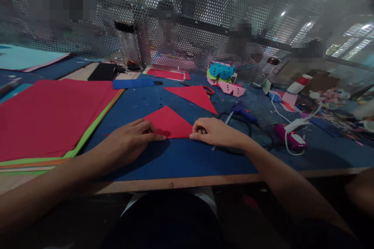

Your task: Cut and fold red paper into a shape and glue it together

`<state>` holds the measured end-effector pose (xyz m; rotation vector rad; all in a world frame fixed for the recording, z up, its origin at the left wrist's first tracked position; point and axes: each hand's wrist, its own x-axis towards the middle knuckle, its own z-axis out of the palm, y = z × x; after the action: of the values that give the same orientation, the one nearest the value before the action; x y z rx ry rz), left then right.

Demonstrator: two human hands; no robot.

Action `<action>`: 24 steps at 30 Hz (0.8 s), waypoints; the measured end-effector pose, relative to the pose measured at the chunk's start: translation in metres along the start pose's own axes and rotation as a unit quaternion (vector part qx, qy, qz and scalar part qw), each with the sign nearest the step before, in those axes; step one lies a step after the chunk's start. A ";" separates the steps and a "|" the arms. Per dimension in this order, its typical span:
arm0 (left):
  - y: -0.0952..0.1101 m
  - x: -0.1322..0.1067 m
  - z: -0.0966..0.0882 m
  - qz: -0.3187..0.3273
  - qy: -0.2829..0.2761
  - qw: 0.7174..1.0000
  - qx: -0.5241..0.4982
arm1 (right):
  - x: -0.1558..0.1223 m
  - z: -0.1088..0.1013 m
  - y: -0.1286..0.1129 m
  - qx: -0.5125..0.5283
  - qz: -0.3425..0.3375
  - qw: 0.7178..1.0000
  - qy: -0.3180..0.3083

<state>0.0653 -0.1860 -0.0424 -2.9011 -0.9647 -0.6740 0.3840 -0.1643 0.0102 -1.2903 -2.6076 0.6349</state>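
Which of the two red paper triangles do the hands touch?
The nearer red triangle: left hand and right hand press its front edge. The farther red triangle lies untouched.

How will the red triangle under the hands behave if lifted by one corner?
Likely floppy: the triangle looks like thin paper, flat on the mat. Probably very light, so a push should slide it unless pinned, as the left hand and right hand do now.

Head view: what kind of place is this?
Probably a paper-craft workbench in a shared workshop: a stack of coloured paper sheets, a glue gun and cut paper shapes lie on the blue table, with a perforated metal screen behind.
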 end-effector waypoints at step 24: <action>0.001 0.001 -0.001 0.003 0.007 1.000 -0.020 | -0.002 -0.001 -0.002 -0.044 -0.011 0.999 0.000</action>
<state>0.0665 -0.1867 -0.0408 -2.9282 -0.9516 -0.7222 0.3844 -0.1665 0.0117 -1.2825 -2.6731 0.5219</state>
